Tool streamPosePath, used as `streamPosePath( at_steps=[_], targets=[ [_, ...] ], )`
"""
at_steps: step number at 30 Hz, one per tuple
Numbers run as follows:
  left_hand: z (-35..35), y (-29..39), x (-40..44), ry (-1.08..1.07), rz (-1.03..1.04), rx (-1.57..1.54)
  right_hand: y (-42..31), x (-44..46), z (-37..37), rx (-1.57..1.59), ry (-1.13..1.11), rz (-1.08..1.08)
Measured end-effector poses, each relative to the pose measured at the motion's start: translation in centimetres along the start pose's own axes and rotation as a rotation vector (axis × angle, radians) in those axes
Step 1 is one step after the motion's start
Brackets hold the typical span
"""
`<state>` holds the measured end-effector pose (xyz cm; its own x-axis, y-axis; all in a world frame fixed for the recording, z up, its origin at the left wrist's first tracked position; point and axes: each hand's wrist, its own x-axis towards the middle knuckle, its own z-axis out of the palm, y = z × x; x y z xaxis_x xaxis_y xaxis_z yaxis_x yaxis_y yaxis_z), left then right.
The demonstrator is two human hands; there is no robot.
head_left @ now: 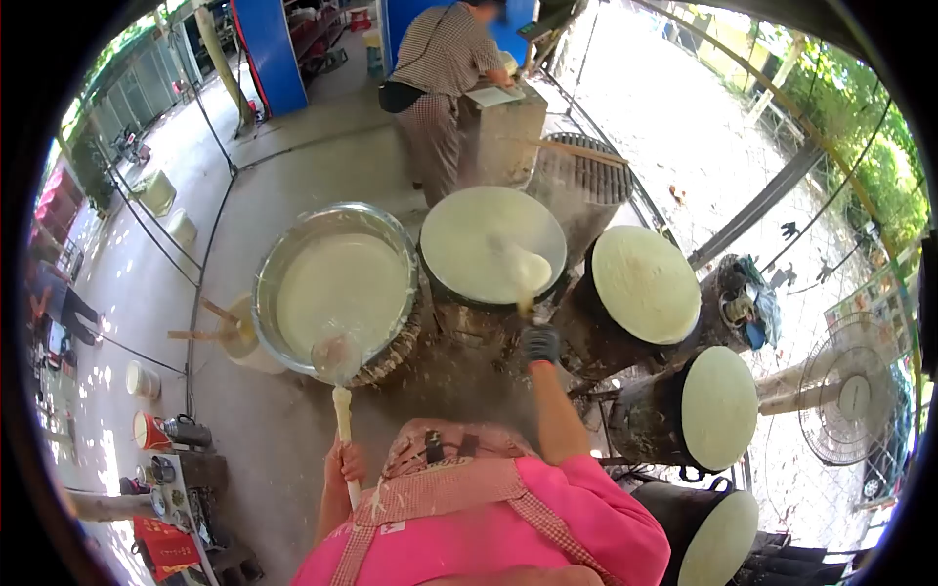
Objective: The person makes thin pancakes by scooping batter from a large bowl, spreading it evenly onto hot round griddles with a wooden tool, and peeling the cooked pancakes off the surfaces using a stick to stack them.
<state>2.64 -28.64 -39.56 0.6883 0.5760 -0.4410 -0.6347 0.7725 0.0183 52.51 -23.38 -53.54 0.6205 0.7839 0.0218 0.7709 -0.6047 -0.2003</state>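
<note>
My left hand (345, 463) is wrapped round the pale handle of a ladle (337, 358), whose bowl rests at the near rim of a large metal basin (266, 317) of creamy white batter (342, 293). Gloved in dark grey, my right hand (540, 344) grips the handle of a spreading tool (528, 273). The tool's pale, motion-blurred head lies over the right part of a round, steaming cooking surface (479, 230) coated with white batter.
To the right, several pots carry round pale covers or sheets, including a near one (645, 283). A fan (852, 398) stands at far right. Beyond the pots, a person (442, 59) bends over a block (523, 117). A bucket (239, 337) sits left of the basin.
</note>
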Motion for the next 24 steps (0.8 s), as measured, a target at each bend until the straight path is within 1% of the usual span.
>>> streamPosePath(
  at_steps=[1, 3, 4, 5, 6, 7, 8, 9, 11, 12, 13, 14, 15, 17, 19, 20, 21, 23, 24],
  targets=[
    [-0.6, 0.2, 0.9, -0.039, -0.054, -0.081, -3.6, -0.7, -2.9, -0.284, -0.046, -0.237],
    [0.5, -0.3, 1.7, -0.061, -0.116, -0.072, -0.9, -2.3, 1.8, 0.015, -0.053, -0.174],
    [1.1, -0.6, 2.1, -0.071, -0.147, -0.064, 0.6, -1.9, 1.6, 0.114, -0.068, -0.032],
    [2.0, -0.6, 2.6, -0.031, -0.112, -0.003, 2.2, -1.6, 1.3, 0.213, -0.068, 0.111],
    [2.8, -1.0, 2.6, 0.013, -0.074, 0.054, 3.7, -0.6, -2.0, 0.256, -0.090, 0.360],
    [3.4, -1.5, 2.4, 0.068, -0.039, 0.107, 4.5, 0.3, -4.2, 0.272, -0.025, 0.216],
    [4.4, -1.9, 2.9, 0.126, -0.047, 0.140, 4.6, 1.2, -6.5, 0.286, 0.035, 0.077],
    [4.6, -1.8, 3.4, 0.127, -0.098, 0.093, 2.2, 1.8, -10.5, 0.421, 0.000, 0.155],
    [4.2, -2.4, 5.4, 0.121, -0.199, -0.021, 2.1, -2.1, -7.0, 0.335, 0.149, -0.002],
    [5.9, -2.9, 5.9, 0.223, -0.184, -0.001, 2.0, -4.5, -4.7, 0.299, 0.229, -0.081],
    [6.5, -2.8, 6.7, 0.243, -0.176, 0.009, 2.4, -5.1, -2.2, 0.235, 0.218, -0.117],
    [6.2, -2.9, 6.9, 0.239, -0.167, 0.025, 3.3, -5.1, -0.5, 0.241, 0.169, -0.097],
    [6.1, -3.0, 7.1, 0.232, -0.160, 0.051, 4.4, -4.3, 0.1, 0.315, 0.130, -0.028],
    [6.1, -3.1, 7.5, 0.215, -0.129, 0.105, 5.8, -0.3, -3.9, 0.467, 0.102, 0.128],
    [6.5, -3.3, 8.5, 0.246, -0.136, 0.100, 5.5, 3.5, -8.6, 0.502, 0.096, 0.142],
    [6.5, -3.6, 9.4, 0.264, -0.152, 0.074, 5.3, 4.8, -8.7, 0.457, 0.096, 0.109],
    [6.6, -3.9, 10.3, 0.283, -0.170, 0.039, 5.4, 4.9, -6.9, 0.379, 0.098, 0.050],
    [7.4, -4.3, 11.9, 0.309, -0.175, 0.029, 6.5, 1.5, -0.1, 0.092, 0.129, -0.189],
    [7.3, -4.4, 12.3, 0.304, -0.166, 0.045, 7.4, -0.4, 1.9, 0.009, 0.147, -0.264]
  ],
)
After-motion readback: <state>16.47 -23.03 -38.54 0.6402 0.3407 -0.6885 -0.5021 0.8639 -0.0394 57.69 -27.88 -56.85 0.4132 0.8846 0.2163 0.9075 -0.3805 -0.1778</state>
